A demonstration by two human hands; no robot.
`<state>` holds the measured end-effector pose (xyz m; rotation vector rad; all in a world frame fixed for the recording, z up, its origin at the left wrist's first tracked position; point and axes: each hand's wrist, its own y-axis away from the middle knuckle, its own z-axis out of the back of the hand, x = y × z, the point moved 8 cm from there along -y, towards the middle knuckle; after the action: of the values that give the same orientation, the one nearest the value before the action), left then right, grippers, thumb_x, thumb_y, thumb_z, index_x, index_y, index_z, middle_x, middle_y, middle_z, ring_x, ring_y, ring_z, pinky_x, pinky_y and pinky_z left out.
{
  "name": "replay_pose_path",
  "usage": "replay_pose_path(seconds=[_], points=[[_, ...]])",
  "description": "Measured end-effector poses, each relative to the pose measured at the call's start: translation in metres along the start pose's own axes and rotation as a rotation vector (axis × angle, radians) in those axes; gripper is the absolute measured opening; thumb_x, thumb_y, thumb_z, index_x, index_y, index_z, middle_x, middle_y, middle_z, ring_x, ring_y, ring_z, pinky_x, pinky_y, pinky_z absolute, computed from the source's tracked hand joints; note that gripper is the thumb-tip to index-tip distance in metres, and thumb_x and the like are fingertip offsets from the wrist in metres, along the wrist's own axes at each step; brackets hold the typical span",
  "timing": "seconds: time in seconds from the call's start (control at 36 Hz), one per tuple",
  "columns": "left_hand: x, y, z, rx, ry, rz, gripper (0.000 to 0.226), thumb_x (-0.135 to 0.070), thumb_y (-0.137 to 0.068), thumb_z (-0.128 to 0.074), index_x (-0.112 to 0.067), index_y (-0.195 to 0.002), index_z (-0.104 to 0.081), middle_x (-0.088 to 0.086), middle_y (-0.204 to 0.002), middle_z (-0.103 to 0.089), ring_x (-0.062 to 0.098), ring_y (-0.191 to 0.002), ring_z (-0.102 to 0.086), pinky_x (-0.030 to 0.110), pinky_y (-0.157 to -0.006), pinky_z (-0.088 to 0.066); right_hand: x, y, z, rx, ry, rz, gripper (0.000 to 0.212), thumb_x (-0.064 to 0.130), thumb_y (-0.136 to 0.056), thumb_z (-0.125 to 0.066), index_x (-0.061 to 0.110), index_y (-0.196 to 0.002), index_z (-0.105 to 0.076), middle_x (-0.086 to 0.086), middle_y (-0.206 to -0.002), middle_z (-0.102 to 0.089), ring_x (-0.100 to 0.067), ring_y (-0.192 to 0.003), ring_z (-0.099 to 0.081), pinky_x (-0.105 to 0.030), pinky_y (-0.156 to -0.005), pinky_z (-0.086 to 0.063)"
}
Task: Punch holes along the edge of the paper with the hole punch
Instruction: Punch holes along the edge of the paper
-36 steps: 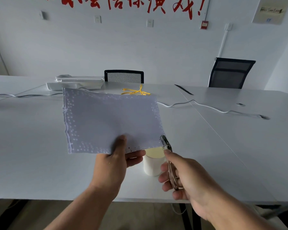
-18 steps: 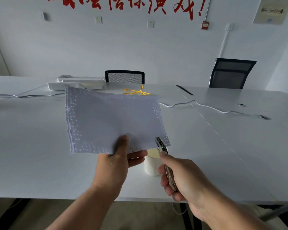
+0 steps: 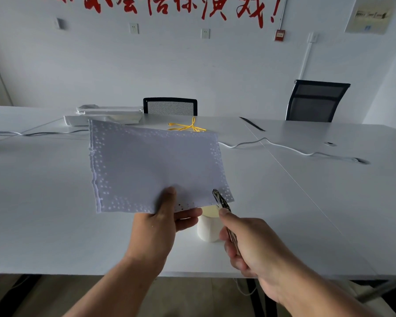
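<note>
One white cup (image 3: 207, 228) stands beneath the paper (image 3: 156, 165); table (image 3: 44, 213) otherwise cable-strewn.

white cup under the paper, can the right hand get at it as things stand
Probably not right away. The right hand is closed around the hole punch, whose tip is at the paper edge. The white cup stands just left of it on the table, nothing between, but the hand is occupied.

One sheet of paper (image 3: 153, 165), one hole punch (image 3: 222, 203) and two hands, left (image 3: 160, 227) and right (image 3: 249, 243), are in view. Beyond the paper stand two chairs (image 3: 170, 106) (image 3: 316, 100); just below it, one white cup (image 3: 207, 226) on the surface (image 3: 44, 213). One yellow cable (image 3: 188, 127) lies behind the paper.
</note>
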<state>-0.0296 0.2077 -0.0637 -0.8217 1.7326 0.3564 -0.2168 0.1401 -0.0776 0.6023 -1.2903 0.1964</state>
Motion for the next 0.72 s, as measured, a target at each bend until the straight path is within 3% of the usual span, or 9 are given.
replay_pose_path(seconds=[0.25, 0.47, 0.72], points=[[0.005, -0.002, 0.001, 0.001, -0.002, 0.002, 0.025, -0.018, -0.113, -0.046, -0.010, -0.111, -0.070, 0.012, -0.085, -0.084, 0.034, -0.074, -0.082, 0.035, -0.060, -0.066, -0.001, 0.000, 0.000, -0.002, 0.010, -0.011, 0.049, 0.053, -0.097, -0.057, 0.011, -0.073, -0.061, -0.005, -0.053, -0.046, -0.014, -0.033, -0.031, -0.015, -0.034, -0.022], [0.008, -0.006, 0.002, 0.001, -0.009, -0.007, 0.026, -0.020, -0.112, -0.046, -0.012, -0.111, -0.071, 0.011, -0.088, -0.084, 0.035, -0.076, -0.082, 0.036, -0.062, -0.066, 0.000, 0.002, 0.006, 0.005, -0.019, -0.037, 0.052, 0.058, -0.093, -0.059, 0.008, -0.091, -0.073, -0.006, -0.064, -0.071, -0.016, -0.048, -0.059, -0.023, -0.041, -0.032], [0.007, -0.009, 0.008, -0.027, 0.011, -0.017, 0.024, -0.020, -0.112, -0.050, -0.008, -0.114, -0.070, 0.012, -0.089, -0.084, 0.035, -0.074, -0.082, 0.035, -0.061, -0.066, -0.001, 0.001, 0.024, -0.071, -0.037, -0.022, 0.041, 0.040, -0.093, -0.055, 0.005, -0.088, -0.074, -0.009, -0.062, -0.071, -0.019, -0.047, -0.058, -0.025, -0.041, -0.032]])
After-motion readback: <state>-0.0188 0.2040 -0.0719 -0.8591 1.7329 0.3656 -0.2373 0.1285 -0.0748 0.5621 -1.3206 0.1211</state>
